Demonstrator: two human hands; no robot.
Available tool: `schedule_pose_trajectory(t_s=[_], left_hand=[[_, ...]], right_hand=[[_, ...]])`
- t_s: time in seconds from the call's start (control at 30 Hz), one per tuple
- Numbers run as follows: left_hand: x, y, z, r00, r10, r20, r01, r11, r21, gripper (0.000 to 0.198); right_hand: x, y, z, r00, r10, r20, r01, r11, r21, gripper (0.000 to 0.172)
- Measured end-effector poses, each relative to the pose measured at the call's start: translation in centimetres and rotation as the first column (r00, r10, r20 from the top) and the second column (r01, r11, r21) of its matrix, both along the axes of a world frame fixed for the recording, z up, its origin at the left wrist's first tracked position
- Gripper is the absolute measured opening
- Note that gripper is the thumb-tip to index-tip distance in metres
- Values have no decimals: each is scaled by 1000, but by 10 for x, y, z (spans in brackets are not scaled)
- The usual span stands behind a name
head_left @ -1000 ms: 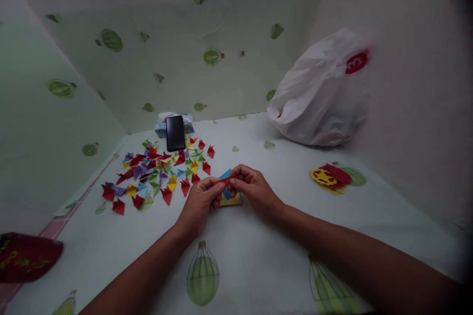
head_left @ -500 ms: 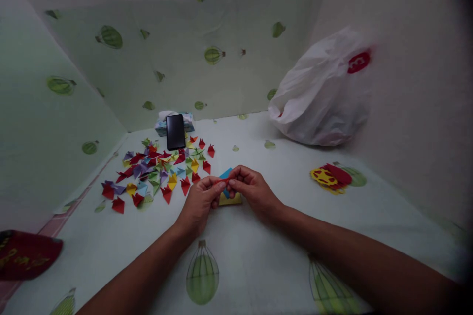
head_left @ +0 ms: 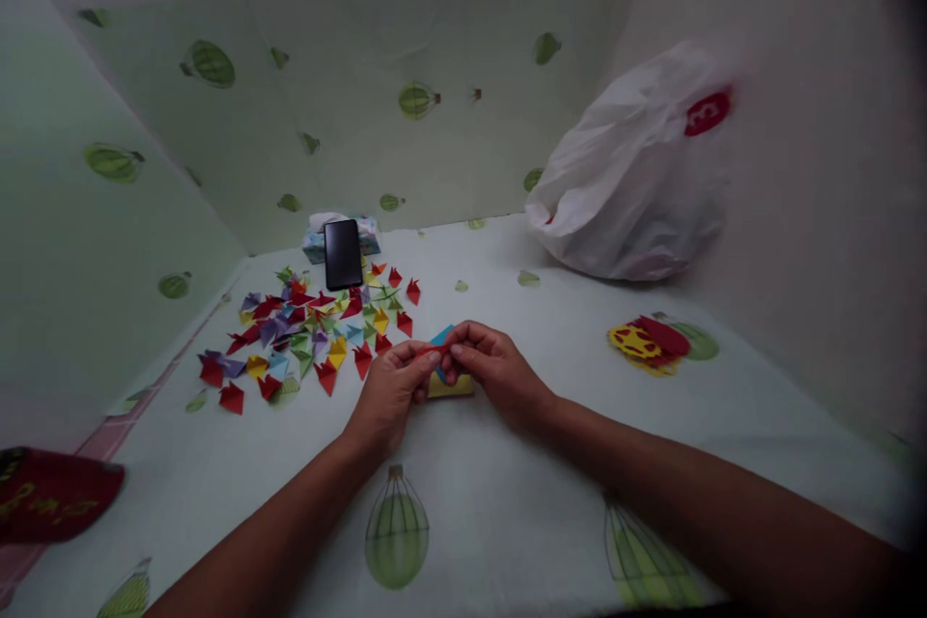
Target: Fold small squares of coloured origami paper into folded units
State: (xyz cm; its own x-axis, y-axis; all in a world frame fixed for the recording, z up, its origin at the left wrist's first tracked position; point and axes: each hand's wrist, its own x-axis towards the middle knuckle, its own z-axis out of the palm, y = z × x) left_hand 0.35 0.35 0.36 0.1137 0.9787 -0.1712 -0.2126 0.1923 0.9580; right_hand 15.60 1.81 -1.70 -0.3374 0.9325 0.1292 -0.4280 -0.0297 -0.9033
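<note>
Fingertips of my left hand [head_left: 395, 393] and my right hand [head_left: 496, 370] meet over the table, both closed on a small piece of folded red paper [head_left: 440, 349]. Most of that paper is hidden by the fingers. Just behind and below it a blue sheet of paper [head_left: 442, 336] shows, along with a yellow square of paper [head_left: 450, 387] lying on the table. To the left of my hands spreads a group of folded paper pieces [head_left: 325, 377] in red, purple, yellow, green and blue, several with pointed tips.
A black phone [head_left: 343, 254] leans on a tissue box [head_left: 314, 244] behind the folded pieces. At the back right stands a stuffed white plastic bag [head_left: 630, 183]. Red and yellow paper cut-outs [head_left: 648, 345] lie on the right. A dark red object [head_left: 58, 494] sits at the left edge.
My hands stay at the same spot with the red paper, fingers shifting only slightly along it. The whole view has tilted a little, and nothing on the table has moved.
</note>
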Motion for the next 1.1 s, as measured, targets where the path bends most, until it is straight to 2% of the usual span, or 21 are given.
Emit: schedule_pose_trajectory(t_s=[0.2, 0.9, 1.1], left_hand=[[1, -1, 0, 999, 37, -14, -37, 999, 6, 27], [1, -2, -2, 995, 56, -78, -51, 996, 72, 24], [0, -1, -5, 997, 37, -75, -32, 997, 67, 24]], right_hand=[[0, -2, 3, 1000, 3, 15, -3, 1000, -9, 15], [-1, -1, 1, 997, -21, 79, 22, 1000, -14, 18], [0, 0, 2, 993, -35, 116, 32, 999, 31, 21]])
